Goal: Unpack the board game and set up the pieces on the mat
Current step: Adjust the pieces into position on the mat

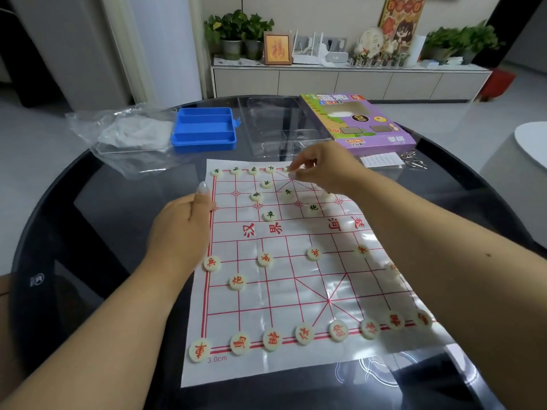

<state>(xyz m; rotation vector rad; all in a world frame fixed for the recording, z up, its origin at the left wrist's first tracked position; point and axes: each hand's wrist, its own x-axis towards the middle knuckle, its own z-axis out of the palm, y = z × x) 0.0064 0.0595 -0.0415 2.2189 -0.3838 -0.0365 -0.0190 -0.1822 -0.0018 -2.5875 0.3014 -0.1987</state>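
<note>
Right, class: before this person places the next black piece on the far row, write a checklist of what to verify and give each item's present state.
1. Mat held flat: ok, left hand rests on its left edge.
2. Right hand grip on a piece: cannot tell, fingertips pinch at the far row but whatever is between them is hidden.
3. Near red row filled: ok as far as visible, the right forearm covers its end.
4. Black pieces on their points: not ok, several sit loose mid-board, such as one near the river.
5. Blue tray emptied: ok.
</note>
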